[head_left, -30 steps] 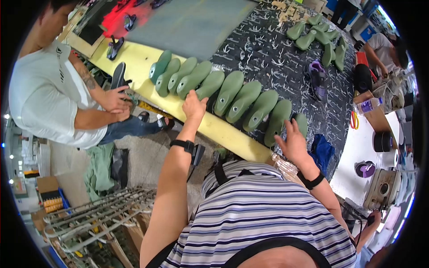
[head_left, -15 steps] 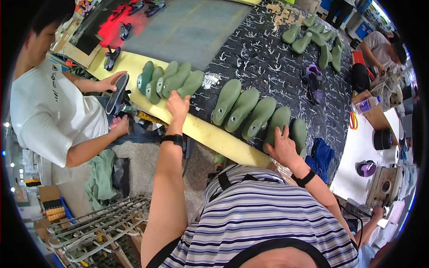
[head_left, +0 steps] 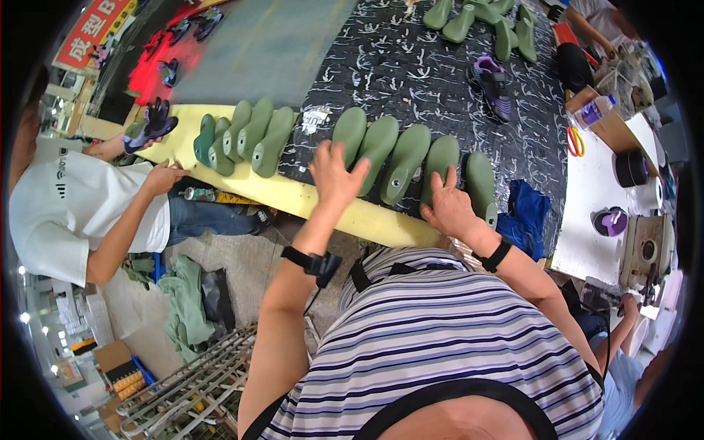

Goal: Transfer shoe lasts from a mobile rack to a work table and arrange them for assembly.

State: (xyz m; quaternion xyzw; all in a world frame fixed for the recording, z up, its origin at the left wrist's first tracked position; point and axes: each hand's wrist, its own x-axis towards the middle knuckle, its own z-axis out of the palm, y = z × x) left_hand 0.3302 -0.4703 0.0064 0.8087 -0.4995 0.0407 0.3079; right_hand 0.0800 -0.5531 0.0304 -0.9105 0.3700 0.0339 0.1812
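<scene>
A row of green shoe lasts stands along the table edge in front of me. My left hand (head_left: pixel 337 180), fingers apart, is at the row's leftmost last (head_left: pixel 349 126); its fingertips overlap the last's lower end, and I cannot tell how firmly they touch. My right hand (head_left: pixel 451 209) has its fingers stretched over the near end of another last (head_left: pixel 441 158), with the thumb out to the left. Between the hands are a last (head_left: pixel 379 150) and one with a round hole in its end (head_left: pixel 407 158). Right of my right hand is one more last (head_left: pixel 480 180).
Several lasts (head_left: pixel 273 143) stand left on the yellow strip (head_left: pixel 359 220). At left, a co-worker (head_left: pixel 81 205) has a hand at a dark sandal (head_left: pixel 155 125). A purple-black shoe (head_left: pixel 491 88), more lasts (head_left: pixel 484 13) and blue cloth (head_left: pixel 528 216) lie on the patterned table cover (head_left: pixel 367 66).
My left hand has moved right, from the left group of lasts to the right row. My right hand stays at the same last. The co-worker's sandal has moved onto the strip's left end.
</scene>
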